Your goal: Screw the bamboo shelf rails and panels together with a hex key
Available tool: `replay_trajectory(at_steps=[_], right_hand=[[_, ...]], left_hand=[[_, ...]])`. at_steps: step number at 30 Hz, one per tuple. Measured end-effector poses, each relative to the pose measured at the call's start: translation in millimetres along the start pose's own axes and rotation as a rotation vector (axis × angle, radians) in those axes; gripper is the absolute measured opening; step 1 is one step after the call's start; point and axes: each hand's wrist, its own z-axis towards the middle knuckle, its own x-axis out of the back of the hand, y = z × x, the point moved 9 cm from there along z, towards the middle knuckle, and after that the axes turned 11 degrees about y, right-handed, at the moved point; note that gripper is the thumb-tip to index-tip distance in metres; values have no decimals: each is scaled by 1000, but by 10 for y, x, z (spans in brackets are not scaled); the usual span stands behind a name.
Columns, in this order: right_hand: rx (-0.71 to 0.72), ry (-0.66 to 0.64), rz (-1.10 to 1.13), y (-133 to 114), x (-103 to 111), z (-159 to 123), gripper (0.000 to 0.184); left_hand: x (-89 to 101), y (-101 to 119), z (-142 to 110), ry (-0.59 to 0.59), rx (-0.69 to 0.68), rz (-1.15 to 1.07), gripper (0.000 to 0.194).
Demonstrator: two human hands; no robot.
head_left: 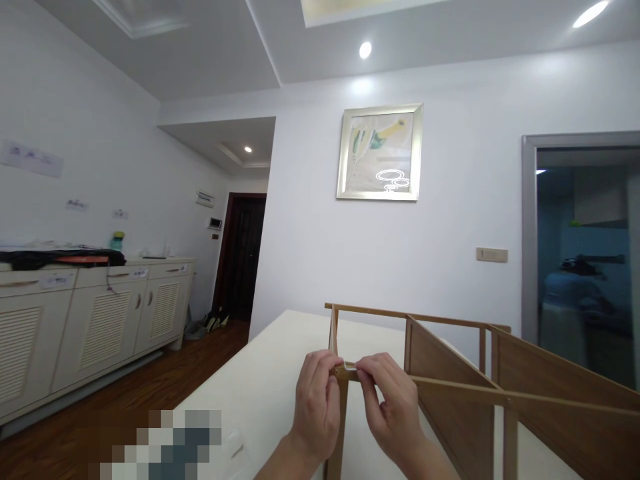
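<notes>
A wooden shelf frame [460, 390] with panels between its rails lies on its side on the white table. At its near left corner a thin, silvery L-shaped hex key [350, 368] sits against the wood. My right hand [390, 397] pinches the key's arm between thumb and fingers. Closed on the frame's corner beside the key is my left hand [319, 393], its fingertips close to the bend. Whether the left fingers also touch the key is hard to see. The key's tip and any screw under it are hidden.
The white table [240, 387] extends left of the frame. A small clear plastic bag [235, 447] lies near its front edge, beside a pixelated patch. White louvred cabinets [115, 313] line the left wall. A doorway [585, 267] opens at the right.
</notes>
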Motion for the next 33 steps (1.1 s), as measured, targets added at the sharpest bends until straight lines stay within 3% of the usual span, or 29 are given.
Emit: replay_trajectory(at_steps=[8, 16, 33], right_hand=[[-98, -167, 63, 12, -84, 119, 20], [-6, -270, 65, -203, -108, 143, 28], [127, -301, -55, -279, -114, 138, 33]], left_hand=[[61, 6, -67, -5, -8, 56, 30], [144, 105, -92, 13, -22, 77, 24], [120, 76, -114, -10, 28, 4, 28]])
